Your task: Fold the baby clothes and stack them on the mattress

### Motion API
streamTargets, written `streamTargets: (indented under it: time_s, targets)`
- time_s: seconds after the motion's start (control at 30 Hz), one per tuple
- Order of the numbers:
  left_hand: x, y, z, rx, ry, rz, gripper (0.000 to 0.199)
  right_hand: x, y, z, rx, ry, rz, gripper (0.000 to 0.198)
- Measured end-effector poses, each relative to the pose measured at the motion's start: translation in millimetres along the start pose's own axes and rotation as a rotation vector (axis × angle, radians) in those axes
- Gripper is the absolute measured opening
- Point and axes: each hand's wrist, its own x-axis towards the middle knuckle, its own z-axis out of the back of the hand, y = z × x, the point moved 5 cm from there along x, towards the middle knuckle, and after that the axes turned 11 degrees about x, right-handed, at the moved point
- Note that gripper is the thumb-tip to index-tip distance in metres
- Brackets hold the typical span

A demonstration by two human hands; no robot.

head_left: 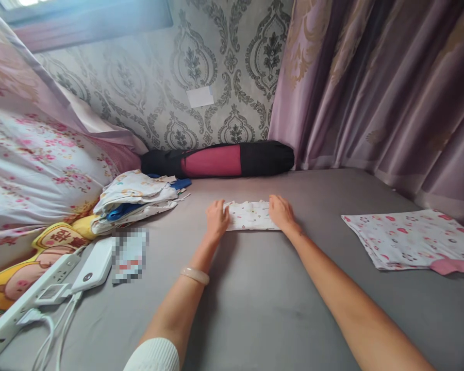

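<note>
From my remote seat, left hand (217, 218) and right hand (282, 212) each show a grip clamped on the cloth (249, 215); likely folding; next, I'd need even edges

On my screen I see a long black and red bag (211, 161) lying by the flowery gray wall (232, 62). A small white card (200, 97) is on the wall. Purple curtains (351, 87) hang on the right. On the left, I see a yellow pig pillow (21, 283) beside a white power strip (7, 324) with a plug (31, 317) in it.
</note>
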Motion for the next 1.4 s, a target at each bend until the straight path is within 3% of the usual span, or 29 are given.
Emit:
streamTargets:
  time_s: [0.1,0.23,0.37,0.5,0.87,1.4]
  targets:
    - [-7,-39,-6,-0.007,0.088,-0.198,0.033,-11,38,-23,0.03,0.134,0.221,0.045]
    - [-15,-57,-21,0.033,0.19,-0.24,0.038,-24,52,-49,0.015,0.275,0.269,0.051]
    - [-19,-52,-36,0.071,0.279,-0.22,0.043,-29,45,-59,0.01,0.308,0.254,0.054]
    - [-19,-49,-41,0.09,0.265,-0.216,0.045,-29,41,-62,0.006,0.301,0.258,0.055]
    - [-16,-36,-36,0.194,0.234,-0.158,0.047,-26,33,-60,-0.075,0.261,0.188,0.056]
    - [-12,9,-34,0.162,0.361,-0.002,0.061,-19,-10,-46,-0.223,0.184,0.014,0.058]
